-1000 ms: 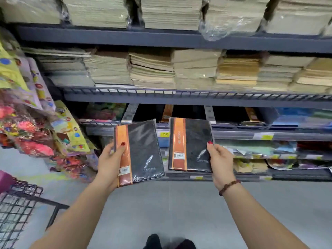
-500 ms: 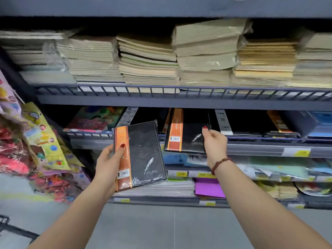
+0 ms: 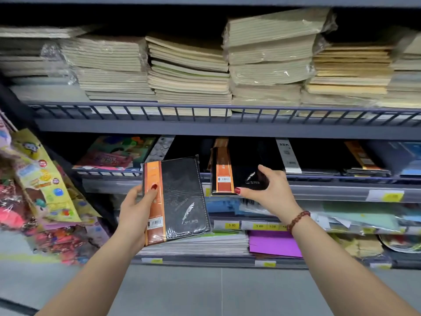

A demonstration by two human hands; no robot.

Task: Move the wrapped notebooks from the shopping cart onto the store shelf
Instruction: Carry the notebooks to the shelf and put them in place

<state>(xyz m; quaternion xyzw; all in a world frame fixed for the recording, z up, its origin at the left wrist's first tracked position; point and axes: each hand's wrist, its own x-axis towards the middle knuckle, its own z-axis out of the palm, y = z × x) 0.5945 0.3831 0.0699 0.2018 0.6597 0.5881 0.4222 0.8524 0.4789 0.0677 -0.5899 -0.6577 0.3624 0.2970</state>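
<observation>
Store shelf [image 3: 227,128] — grips [image 3: 134,215] on notebooks [image 3: 182,197]

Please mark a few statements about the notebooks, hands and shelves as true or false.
1. The left hand holds a wrapped notebook. True.
2. The right hand is empty and hangs away from the shelf. False: it grips a second notebook at the shelf edge.
3. Both notebooks have orange spines. True.
4. The shelf above holds toys. False: it holds stacks of pale exercise books.
5. A beaded bracelet is on the right wrist. True.
</observation>
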